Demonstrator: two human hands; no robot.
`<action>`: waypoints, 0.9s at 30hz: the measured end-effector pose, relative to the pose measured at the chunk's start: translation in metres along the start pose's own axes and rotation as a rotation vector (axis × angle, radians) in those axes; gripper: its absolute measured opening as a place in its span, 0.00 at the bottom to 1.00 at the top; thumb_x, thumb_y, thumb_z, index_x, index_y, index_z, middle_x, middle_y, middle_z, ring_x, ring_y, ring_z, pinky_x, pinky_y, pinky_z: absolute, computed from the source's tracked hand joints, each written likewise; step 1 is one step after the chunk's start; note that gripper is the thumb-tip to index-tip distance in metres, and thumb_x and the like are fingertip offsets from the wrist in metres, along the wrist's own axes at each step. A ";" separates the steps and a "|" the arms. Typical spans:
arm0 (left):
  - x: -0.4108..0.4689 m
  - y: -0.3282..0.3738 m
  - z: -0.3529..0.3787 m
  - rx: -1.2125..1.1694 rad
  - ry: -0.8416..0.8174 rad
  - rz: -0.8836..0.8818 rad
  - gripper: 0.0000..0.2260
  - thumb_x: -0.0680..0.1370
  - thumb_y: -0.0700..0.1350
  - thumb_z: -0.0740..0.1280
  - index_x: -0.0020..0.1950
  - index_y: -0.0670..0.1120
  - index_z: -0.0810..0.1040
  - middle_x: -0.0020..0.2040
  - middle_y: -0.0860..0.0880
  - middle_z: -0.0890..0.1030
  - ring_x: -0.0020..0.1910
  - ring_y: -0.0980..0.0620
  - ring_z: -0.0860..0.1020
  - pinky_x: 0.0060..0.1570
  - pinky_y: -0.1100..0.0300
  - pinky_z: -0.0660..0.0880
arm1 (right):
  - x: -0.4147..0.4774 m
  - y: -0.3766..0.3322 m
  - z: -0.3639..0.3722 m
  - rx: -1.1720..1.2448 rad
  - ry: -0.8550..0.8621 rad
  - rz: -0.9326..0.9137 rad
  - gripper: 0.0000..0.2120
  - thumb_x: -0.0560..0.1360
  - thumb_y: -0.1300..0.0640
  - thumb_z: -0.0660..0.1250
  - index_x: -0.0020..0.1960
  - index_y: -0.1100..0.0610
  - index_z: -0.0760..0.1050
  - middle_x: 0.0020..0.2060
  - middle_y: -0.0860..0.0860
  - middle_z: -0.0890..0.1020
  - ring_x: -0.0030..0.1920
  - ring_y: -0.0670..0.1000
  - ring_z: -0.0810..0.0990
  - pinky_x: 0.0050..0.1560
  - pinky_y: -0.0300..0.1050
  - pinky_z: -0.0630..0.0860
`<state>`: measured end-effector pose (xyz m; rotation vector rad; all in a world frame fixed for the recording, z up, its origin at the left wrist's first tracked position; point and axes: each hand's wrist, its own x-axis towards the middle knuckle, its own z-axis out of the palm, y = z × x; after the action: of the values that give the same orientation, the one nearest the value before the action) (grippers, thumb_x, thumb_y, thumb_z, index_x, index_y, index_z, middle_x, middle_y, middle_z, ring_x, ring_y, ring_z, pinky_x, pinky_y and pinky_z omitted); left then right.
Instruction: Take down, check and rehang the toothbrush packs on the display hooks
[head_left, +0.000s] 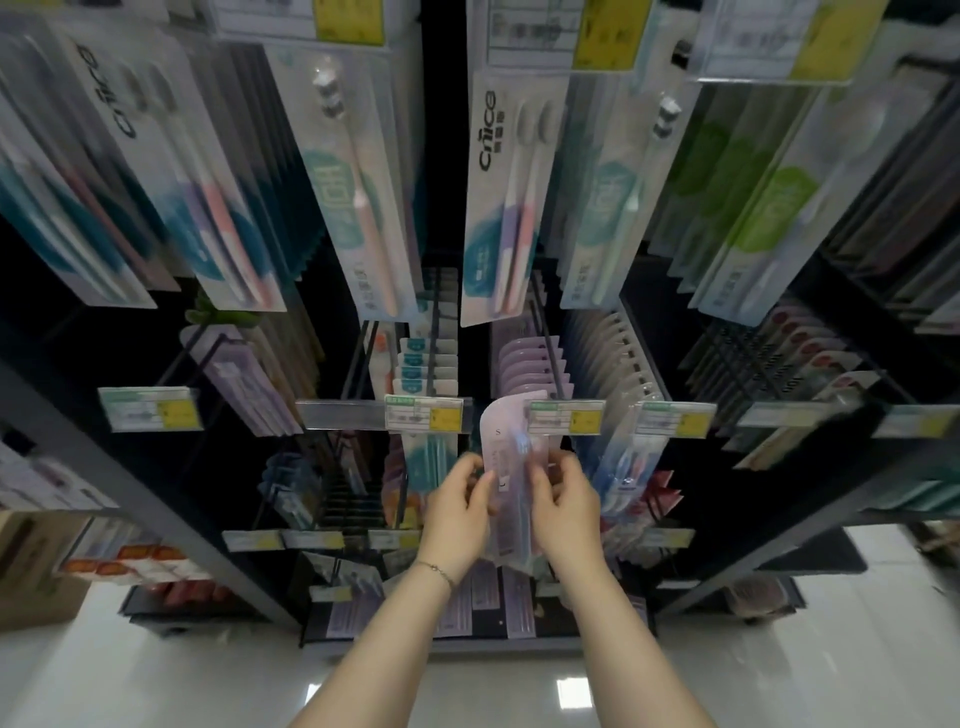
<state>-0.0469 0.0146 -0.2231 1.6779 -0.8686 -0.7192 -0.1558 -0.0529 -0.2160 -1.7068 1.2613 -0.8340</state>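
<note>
Toothbrush pack (500, 441) held in both hands (457, 512) (563, 506), below Cnice packs (498, 208).

toothbrush pack (506, 467) between left hand (460, 512), right hand (563, 506), below price tag (566, 417)

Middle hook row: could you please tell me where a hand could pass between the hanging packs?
A dark gap lies between the teal-label packs and the lilac packs. Another opens above the clear label strip, beside the purple packs. Right of the lilac packs, the white packs hang tight.
</note>
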 end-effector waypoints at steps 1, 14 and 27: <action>0.002 0.002 0.002 -0.002 0.001 0.009 0.05 0.82 0.46 0.61 0.49 0.52 0.76 0.40 0.49 0.80 0.37 0.54 0.77 0.40 0.54 0.76 | 0.002 -0.001 -0.002 0.006 0.009 -0.002 0.03 0.80 0.54 0.62 0.53 0.48 0.72 0.48 0.48 0.80 0.50 0.49 0.79 0.52 0.49 0.77; 0.027 0.008 0.010 0.098 -0.010 0.048 0.08 0.82 0.44 0.59 0.47 0.55 0.73 0.38 0.50 0.81 0.39 0.51 0.80 0.45 0.49 0.78 | 0.022 0.006 -0.003 -0.093 0.051 0.004 0.11 0.80 0.54 0.62 0.59 0.55 0.74 0.52 0.51 0.81 0.53 0.51 0.79 0.52 0.44 0.73; 0.039 0.008 0.018 0.216 -0.052 0.091 0.06 0.82 0.44 0.59 0.47 0.50 0.71 0.38 0.50 0.79 0.37 0.53 0.77 0.37 0.60 0.73 | 0.032 0.013 -0.002 -0.059 0.020 0.051 0.08 0.81 0.52 0.59 0.56 0.53 0.72 0.49 0.53 0.81 0.51 0.54 0.79 0.50 0.46 0.73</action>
<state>-0.0410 -0.0287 -0.2212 1.8026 -1.0834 -0.6265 -0.1538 -0.0860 -0.2262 -1.7090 1.3495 -0.7928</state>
